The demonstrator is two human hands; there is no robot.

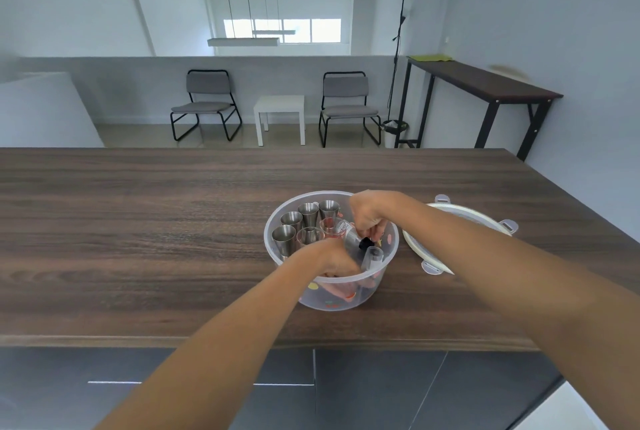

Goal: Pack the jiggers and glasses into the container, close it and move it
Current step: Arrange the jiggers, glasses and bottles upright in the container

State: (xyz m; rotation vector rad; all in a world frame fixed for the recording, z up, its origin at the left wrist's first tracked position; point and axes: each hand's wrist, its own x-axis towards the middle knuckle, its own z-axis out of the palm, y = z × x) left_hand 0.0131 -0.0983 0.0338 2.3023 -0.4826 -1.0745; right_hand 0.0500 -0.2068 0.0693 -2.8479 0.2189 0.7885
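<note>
A round clear plastic container stands on the wooden counter. Several steel jiggers stand upright in its left half, with clear glasses beside them. Both my hands are inside the container. My right hand is closed on a tilted clear glass with a black part near its base. My left hand reaches down at the near wall, fingers hidden below the rim, seemingly on something reddish. Another clear glass stands at the right side. The lid lies to the right.
The white lid with clip tabs rests on the counter just right of the container. The counter's front edge runs close below the container. Beyond the counter are two chairs, a small white table and a dark side table.
</note>
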